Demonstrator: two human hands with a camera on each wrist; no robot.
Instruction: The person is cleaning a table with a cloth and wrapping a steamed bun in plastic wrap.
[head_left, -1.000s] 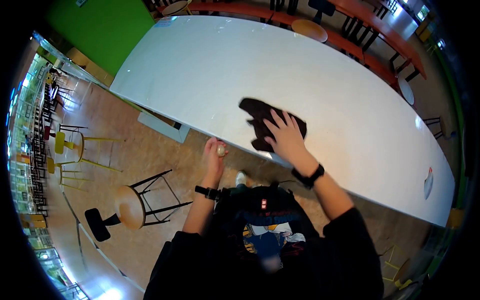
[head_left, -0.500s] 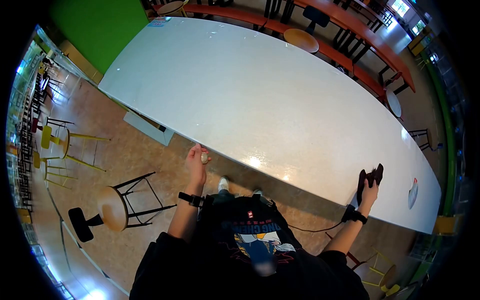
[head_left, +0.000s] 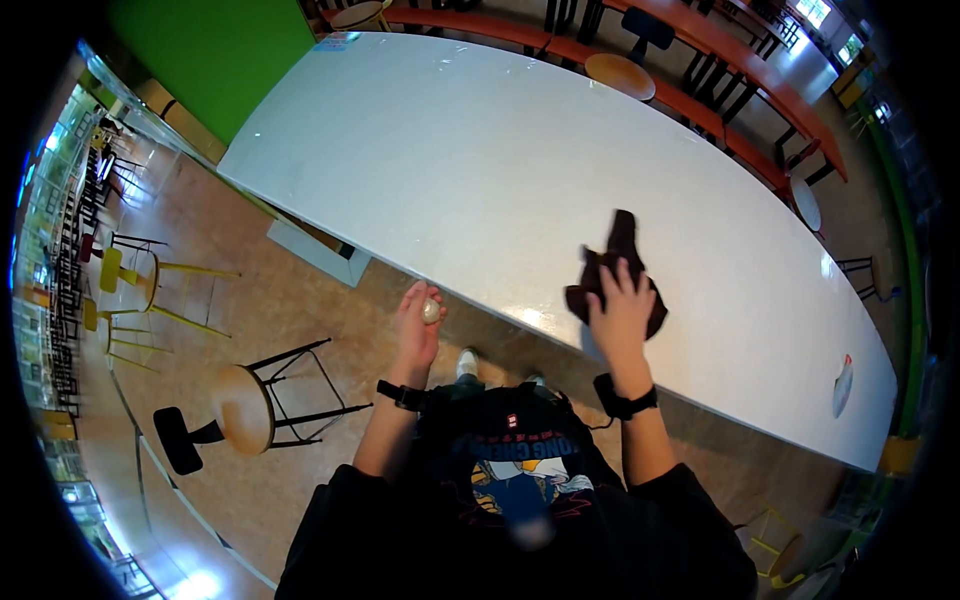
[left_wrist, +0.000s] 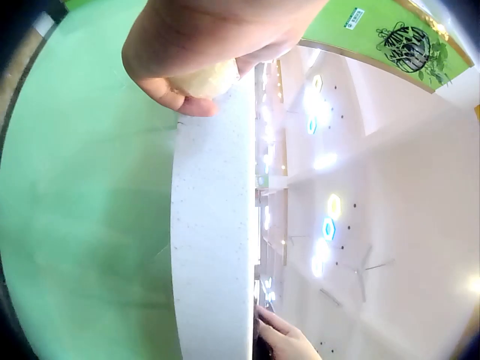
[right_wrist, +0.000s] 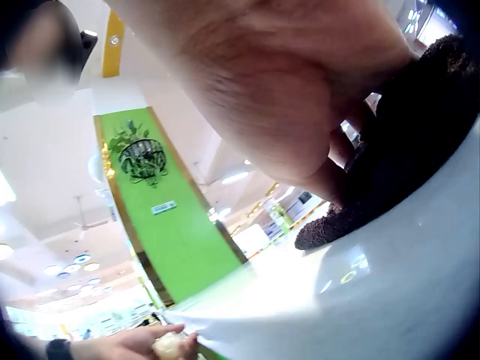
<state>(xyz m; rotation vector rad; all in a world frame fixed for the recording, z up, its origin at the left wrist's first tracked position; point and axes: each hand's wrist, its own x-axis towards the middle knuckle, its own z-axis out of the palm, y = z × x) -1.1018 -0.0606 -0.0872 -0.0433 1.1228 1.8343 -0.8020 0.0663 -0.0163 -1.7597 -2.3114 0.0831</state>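
Spread fingers of my right hand [head_left: 622,325] press on a dark brown cloth [head_left: 622,240], which lies bunched on the white table [head_left: 450,150] near its front edge. The right wrist view has the hand [right_wrist: 277,97] over the fuzzy cloth [right_wrist: 420,135], its fingertips partly hidden. My left hand [head_left: 415,335] holds a pale round object [head_left: 431,311] just off the table's front edge. Seen in the left wrist view, the fingers of that hand [left_wrist: 217,30] curl round the pale object [left_wrist: 206,81] beside the table edge.
A small white item with a red tip [head_left: 843,388] lies near the table's right end. A stool with a wooden seat [head_left: 243,408] stands on the floor at the left. Red benches [head_left: 735,145] line the far side, and a green panel [head_left: 220,60] is at the far left end.
My right hand swept the cloth to the table's right part, then came back left to the middle; the cloth, bunched up half a second ago, is spread wider now. My left hand keeps its pale object.
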